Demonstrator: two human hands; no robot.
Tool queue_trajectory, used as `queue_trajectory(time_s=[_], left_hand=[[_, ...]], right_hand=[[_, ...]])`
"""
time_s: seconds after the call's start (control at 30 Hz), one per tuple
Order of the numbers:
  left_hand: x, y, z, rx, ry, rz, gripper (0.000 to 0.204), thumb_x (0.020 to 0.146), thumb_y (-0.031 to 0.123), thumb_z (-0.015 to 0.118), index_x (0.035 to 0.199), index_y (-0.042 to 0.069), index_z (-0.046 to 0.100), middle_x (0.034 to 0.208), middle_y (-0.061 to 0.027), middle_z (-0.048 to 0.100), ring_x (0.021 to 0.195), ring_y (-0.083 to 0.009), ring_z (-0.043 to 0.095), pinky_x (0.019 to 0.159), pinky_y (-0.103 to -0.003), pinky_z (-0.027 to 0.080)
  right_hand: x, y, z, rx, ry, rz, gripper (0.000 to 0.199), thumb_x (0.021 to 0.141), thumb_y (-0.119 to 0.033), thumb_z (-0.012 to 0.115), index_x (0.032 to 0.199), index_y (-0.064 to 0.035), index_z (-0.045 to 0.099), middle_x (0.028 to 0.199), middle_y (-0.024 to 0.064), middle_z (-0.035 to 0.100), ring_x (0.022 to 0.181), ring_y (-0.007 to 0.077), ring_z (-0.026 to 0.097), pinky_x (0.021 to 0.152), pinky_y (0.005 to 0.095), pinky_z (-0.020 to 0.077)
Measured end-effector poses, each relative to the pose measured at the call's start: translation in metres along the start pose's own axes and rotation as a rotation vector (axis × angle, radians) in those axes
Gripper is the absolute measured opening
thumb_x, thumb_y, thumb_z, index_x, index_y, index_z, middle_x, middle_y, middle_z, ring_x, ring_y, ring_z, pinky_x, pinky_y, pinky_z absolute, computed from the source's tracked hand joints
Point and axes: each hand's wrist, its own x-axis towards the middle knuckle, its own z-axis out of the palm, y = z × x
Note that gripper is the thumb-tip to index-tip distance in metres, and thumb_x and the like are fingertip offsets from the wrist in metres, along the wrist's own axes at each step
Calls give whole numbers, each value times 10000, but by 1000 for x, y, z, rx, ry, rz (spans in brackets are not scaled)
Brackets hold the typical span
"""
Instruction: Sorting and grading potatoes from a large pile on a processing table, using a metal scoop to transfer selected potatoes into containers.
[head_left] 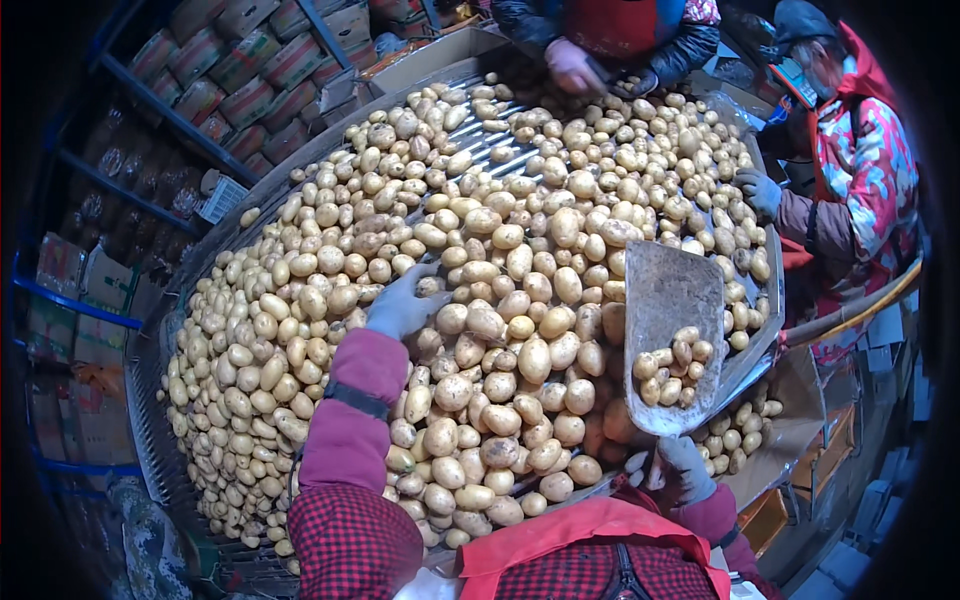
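A wide heap of pale yellow potatoes point(500, 265) covers the slatted metal table in front of me. My left hand point(400, 305), in a light grey glove, rests among the potatoes near the middle with its fingers apart. Down at the near right edge, my gloved right hand point(683, 470) is closed at the near end of a worn grey scoop point(672, 290); its handle is mostly hidden by the fingers. Several small potatoes point(675, 370) lie in the scoop's near end. The scoop tilts over the right side of the heap.
Across the table a person's gloved hands point(580, 70) touch the potatoes. Another person's grey-gloved hand point(760, 192) is on the right rim. Below that rim stands an open cardboard box point(795, 410) with potatoes. Stacked cartons point(240, 75) and blue rack bars point(150, 100) line the left.
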Motion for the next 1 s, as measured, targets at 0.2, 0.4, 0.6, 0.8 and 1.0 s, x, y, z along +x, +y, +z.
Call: queue_trajectory(time_s=[0.2, 0.4, 0.6, 0.8, 1.0], left_hand=[[-17, 1, 6, -834, 45, 166, 637, 873, 189, 797, 1418, 93, 484, 1127, -92, 660, 907, -139, 644, 741, -258, 540], [-38, 39, -1, -1157, -152, 228, 597, 948, 58, 651, 1486, 128, 401, 1265, -96, 585, 981, -172, 672, 760, -291, 592], [-62, 64, 20, -1477, -264, 513, 511, 1034, 123, 512, 1517, 118, 343, 1506, -124, 367, 1113, -276, 649, 800, -403, 629], [-85, 92, 28, -1407, -282, 513, 643, 999, 295, 604, 1549, 158, 300, 1316, -128, 570, 1047, -228, 651, 764, -362, 611], [-106, 73, 55, -1255, -337, 288, 625, 945, 107, 666, 1498, 118, 374, 1318, -97, 561, 1057, -155, 631, 770, -308, 584]], right_hand=[[6, 8, -21, -64, -65, -3, 555, 900, -479, 649, 560, -42, 616, 673, 182, 685, 713, 304, 707, 601, 359, 536], [4, 8, -18, -76, -27, -8, 525, 914, -462, 641, 604, -38, 629, 624, 151, 664, 717, 305, 708, 619, 391, 553], [10, 17, -26, -44, -94, -52, 535, 928, -442, 640, 567, -47, 615, 608, 145, 655, 708, 291, 708, 637, 402, 562], [0, 12, -25, 8, -118, -40, 571, 948, -443, 626, 566, -18, 630, 861, 208, 729, 755, 304, 716, 718, 432, 593], [0, 15, -14, 190, -171, -62, 535, 982, -392, 596, 579, -40, 608, 893, 217, 713, 760, 230, 695, 682, 356, 547]])
